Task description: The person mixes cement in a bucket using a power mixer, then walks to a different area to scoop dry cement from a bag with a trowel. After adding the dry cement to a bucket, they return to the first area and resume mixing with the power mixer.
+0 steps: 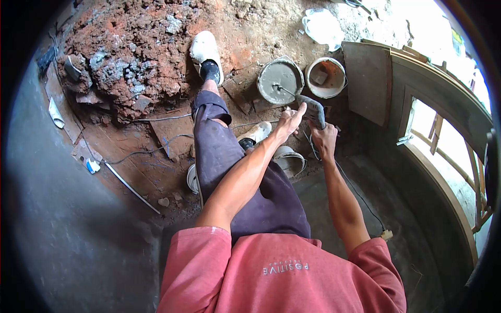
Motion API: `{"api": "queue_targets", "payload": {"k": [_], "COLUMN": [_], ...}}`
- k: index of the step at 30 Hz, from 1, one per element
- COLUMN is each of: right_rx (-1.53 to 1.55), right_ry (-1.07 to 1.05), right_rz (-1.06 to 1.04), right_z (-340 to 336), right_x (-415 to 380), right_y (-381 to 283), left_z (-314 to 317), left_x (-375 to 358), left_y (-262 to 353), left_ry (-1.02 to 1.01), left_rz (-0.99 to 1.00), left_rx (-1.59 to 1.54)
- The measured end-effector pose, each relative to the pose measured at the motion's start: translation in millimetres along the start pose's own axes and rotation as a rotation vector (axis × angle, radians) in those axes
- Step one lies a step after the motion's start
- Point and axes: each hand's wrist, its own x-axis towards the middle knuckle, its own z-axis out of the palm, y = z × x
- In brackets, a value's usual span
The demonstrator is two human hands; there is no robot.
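Note:
A dark power drill (pixel 313 110) is between my two hands, with a thin mixing rod (pixel 286 91) running from it into wet grey cement (pixel 274 74). The cement fills much of a round bucket (pixel 259 89). My right hand (pixel 324 139) is closed around the drill's rear handle. On the drill's near left side, my left hand (pixel 288 124) is closed with its thumb along the tool; its exact hold is partly hidden. The rod's lower end is sunk in the cement. A power cord (pixel 356 193) trails behind my right forearm to a pale plug (pixel 386 235).
A second bucket (pixel 340 69) stands right of the cement. Another bucket (pixel 297 166) lies tilted near my foot. Broken soil (pixel 130 57) is heaped at the upper left. A board (pixel 367 78) leans by the window frame (pixel 436 172). Cables (pixel 148 152) cross the floor.

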Motion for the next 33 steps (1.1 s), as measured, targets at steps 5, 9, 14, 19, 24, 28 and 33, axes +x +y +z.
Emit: {"api": "queue_targets", "payload": {"k": [5, 9, 14, 19, 24, 28, 33], "right_rx": [-0.07, -0.024, -0.027, -0.021, -0.001, -0.008, 0.002], "right_ry": [-0.001, 0.003, -0.007, -0.057, -0.075, -0.104, -0.094], "right_rz": [-0.063, -0.047, -0.045, -0.118, -0.093, -0.083, -0.072], "right_z": [3, 7, 6, 10, 8, 7, 4], "right_x": [0, 3, 2, 3, 0, 6, 9], "right_y": [7, 3, 0, 4, -15, -22, -30], "left_z": [5, 0, 3, 3, 9, 4, 6], "left_x": [-5, -6, -7, 1, 17, 16, 17], "left_y": [2, 3, 6, -3, -14, -5, 3], "left_ry": [0.031, 0.025, 0.02, -0.001, 0.045, -0.016, -0.046], "left_rz": [0.017, 0.0, -0.034, -0.152, -0.114, -0.193, -0.17], "left_rx": [-0.039, -0.04, -0.035, -0.025, -0.214, -0.381, -0.427]}}
